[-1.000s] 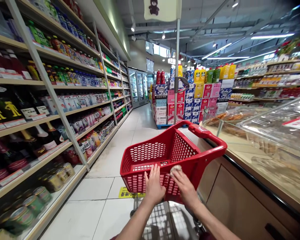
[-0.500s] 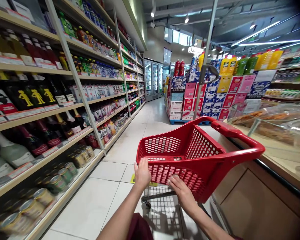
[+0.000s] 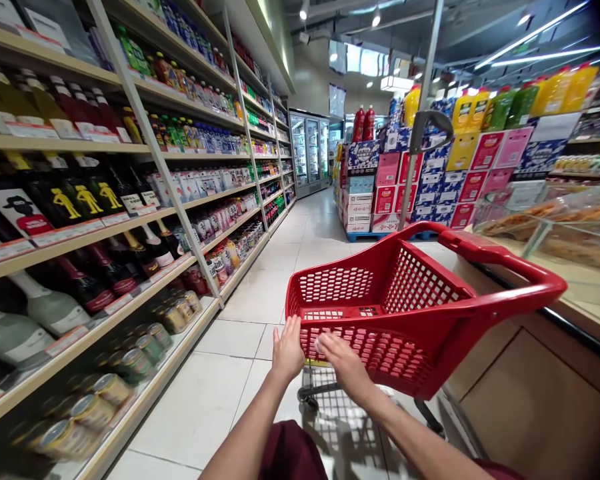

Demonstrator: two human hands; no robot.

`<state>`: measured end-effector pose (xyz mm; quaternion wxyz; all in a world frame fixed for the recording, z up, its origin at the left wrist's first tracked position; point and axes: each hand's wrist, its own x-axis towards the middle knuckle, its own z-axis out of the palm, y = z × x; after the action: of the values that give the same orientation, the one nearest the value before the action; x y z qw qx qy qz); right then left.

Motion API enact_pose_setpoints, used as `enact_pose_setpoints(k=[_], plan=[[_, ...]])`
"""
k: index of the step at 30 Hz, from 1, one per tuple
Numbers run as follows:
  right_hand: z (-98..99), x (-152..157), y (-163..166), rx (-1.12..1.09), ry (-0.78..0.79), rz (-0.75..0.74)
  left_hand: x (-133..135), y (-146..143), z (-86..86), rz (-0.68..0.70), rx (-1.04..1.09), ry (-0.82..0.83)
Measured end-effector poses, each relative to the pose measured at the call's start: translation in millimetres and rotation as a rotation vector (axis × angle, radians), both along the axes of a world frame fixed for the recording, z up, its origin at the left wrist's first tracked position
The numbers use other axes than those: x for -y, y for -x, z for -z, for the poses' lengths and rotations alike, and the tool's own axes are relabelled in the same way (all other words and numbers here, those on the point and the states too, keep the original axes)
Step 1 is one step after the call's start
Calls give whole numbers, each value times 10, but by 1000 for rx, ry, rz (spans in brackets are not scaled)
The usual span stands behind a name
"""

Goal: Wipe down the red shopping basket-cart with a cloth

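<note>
Dressed in dark red cloth (image 3: 293,453) cut off at the lower edge, reaches with both bare hands to a red shopping cart (image 3: 440,363) just ahead, turned sideways, handle to the right. Lays the left hand (image 3: 287,350) at the rim of the near front corner, with fingers outstretched; cannot tell if curled around the edge. Holds the right hand (image 3: 350,367), fingers close together, at the near perforated wall, over a small pale thing (image 3: 321,343) mostly hidden by the fingertips; cannot tell if pinched or only pressed.

Has, to the left, tiered shelves (image 3: 160,160) filled with cans (image 3: 93,410), some blurred, pale green bottles (image 3: 50,303) and dark bottles (image 3: 85,197) bearing yellow figures. Borders, to the right, on a counter (image 3: 520,393) topped by a clear case (image 3: 537,240) of baked goods (image 3: 565,220), cut off by the picture's edge. Looks past a metal pole (image 3: 423,73) to stacked cartons (image 3: 425,187) topped with bottles of yellow drink (image 3: 473,110), their printing too small to read, and on to glass-door coolers (image 3: 313,143) with contents hard to make out.
</note>
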<state>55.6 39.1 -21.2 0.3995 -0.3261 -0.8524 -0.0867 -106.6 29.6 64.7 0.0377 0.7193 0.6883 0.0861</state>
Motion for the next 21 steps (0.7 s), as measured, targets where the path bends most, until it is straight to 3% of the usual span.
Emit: enact_pose_setpoints(k=[3,8,14,19,21], plan=[[-165,-23,-244,-21,-23,38,12,-41,5,-22,-17,-20],[15,79,-574,15,-25,50,22,-145,-12,-29,-74,-6],[-252,-47,-825,-112,-81,172,-57,-465,-112,121,-111,-12],[-25,30,-1077,-10,-74,194,-102,-565,-199,137,-174,-10],[-61,17,-1160,-64,-79,234,-106,-643,-217,131,-185,-14]])
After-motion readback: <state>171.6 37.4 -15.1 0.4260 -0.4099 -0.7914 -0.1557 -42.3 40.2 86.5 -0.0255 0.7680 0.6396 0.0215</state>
